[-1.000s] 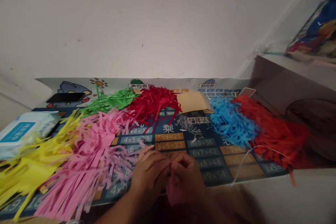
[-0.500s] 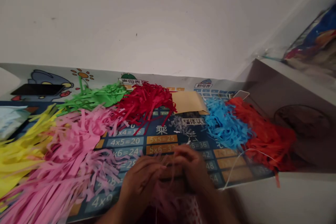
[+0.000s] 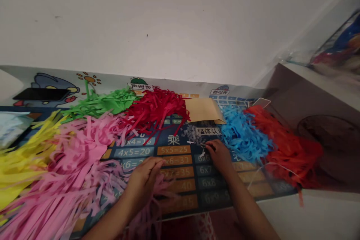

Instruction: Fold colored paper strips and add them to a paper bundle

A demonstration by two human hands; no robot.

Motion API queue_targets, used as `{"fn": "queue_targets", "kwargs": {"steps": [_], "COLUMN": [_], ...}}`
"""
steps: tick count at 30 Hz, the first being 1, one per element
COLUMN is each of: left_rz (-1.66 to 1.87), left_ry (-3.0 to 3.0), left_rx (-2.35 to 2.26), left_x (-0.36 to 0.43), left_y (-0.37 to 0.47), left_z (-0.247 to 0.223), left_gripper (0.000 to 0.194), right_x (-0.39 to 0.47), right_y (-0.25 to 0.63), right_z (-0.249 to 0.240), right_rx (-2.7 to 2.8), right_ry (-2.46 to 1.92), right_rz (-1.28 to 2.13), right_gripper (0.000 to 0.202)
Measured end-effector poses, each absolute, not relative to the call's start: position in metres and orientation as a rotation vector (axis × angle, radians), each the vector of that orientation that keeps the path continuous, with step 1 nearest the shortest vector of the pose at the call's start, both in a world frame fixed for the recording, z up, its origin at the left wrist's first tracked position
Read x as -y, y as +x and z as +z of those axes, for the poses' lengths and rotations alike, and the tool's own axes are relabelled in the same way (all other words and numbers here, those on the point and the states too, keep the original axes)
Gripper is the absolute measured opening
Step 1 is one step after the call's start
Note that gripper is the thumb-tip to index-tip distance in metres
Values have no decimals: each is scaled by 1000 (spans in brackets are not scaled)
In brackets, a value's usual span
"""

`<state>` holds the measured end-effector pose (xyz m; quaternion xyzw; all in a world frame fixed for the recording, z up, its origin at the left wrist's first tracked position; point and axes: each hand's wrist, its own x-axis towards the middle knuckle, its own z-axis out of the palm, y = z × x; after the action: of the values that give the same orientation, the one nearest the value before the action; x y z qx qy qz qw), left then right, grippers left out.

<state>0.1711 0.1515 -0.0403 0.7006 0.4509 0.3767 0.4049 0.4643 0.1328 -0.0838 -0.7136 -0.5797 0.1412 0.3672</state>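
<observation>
My left hand (image 3: 143,178) is closed around the gathered top of a pink paper tassel (image 3: 161,187), above the mat's lower middle. Its strips fan out below and to the right of my fist, and some hang past the table's near edge. Farther right, my right hand (image 3: 221,155) reaches forward with thumb and fingers pinched together. Its fingertips are at the near side of a small pile of clear-grey bits (image 3: 194,133), beside a small white piece (image 3: 202,153). What lies between those fingertips is too small to make out.
Pink strips (image 3: 64,187), yellow strips (image 3: 28,157), green strips (image 3: 104,103) and dark red strips (image 3: 157,110) cover the left and back. A tan paper packet (image 3: 204,110), blue strips (image 3: 244,133) and orange-red strips (image 3: 289,150) lie right. A phone (image 3: 41,93) rests back left.
My hands have moved apart. The right one went forward to the small bits, while the left kept the pink tassel and shifted slightly left.
</observation>
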Motion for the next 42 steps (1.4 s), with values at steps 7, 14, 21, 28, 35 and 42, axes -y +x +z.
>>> {"fn": "queue_targets", "kwargs": {"steps": [7,14,21,28,35,42], "left_rz": [833,816,850,912,889,850], "left_ry": [1573,1180,1256,1574,1851,1803], "left_rx": [-1078,-1072,-1106,-1144,-1060,-995], "left_x": [-137,-123,-118,-118,-116,-117], "left_y": [196,200,193,190,188,186], "left_z": [-33,-38,-40,-42,-35,-33], "left_gripper": [17,22,19,11,13,12], "right_x": [-90,-80,-74,-68,-66,-66], "right_y": [384,344,336,327,329,335], "right_z": [-52,-63,-64,-71,-76,-64], "right_rx": [1200,982,813,652,783,1040], "right_ry": [-1433,-1450,-1429,-1403,-1466,-1482], "right_rz": [958,1073,1090,1145,952,830], "right_gripper": [15,15,20,14,20,12]}}
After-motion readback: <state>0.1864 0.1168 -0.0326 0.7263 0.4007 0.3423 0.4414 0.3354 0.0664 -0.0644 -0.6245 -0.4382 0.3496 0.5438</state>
